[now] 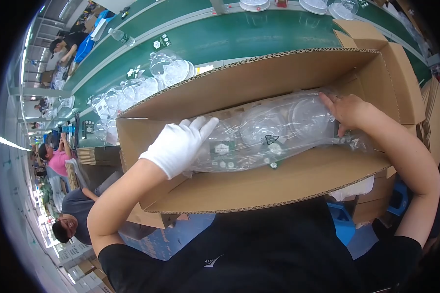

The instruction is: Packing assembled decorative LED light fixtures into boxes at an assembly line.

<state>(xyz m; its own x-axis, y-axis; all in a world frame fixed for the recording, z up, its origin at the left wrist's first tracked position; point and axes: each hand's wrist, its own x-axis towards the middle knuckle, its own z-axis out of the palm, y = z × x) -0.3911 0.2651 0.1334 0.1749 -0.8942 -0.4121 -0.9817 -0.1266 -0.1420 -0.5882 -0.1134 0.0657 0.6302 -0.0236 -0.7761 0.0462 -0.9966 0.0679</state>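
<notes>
A long clear plastic bag (278, 154) lies lengthwise inside an open cardboard box (278, 188). Round transparent plastic containers (310, 117) show through the film, along with small green and white printed tags. My left hand (178, 146), in a white glove, grips the bag's left end; its thumb is hidden. At the right end, my bare right hand (349, 112) holds the bag between its thumb and fingers, which are spread across the end. Both forearms reach over the near wall of the box.
Beyond the box runs a green conveyor belt (210, 41) carrying clear plastic containers (168, 68) and a bottle (121, 36). Box flaps (403, 78) stick out at the right. Flattened cardboard (94, 156) is stacked at left. Co-workers (78, 210) are at the left, one close by. Blue stools (341, 222) stand below.
</notes>
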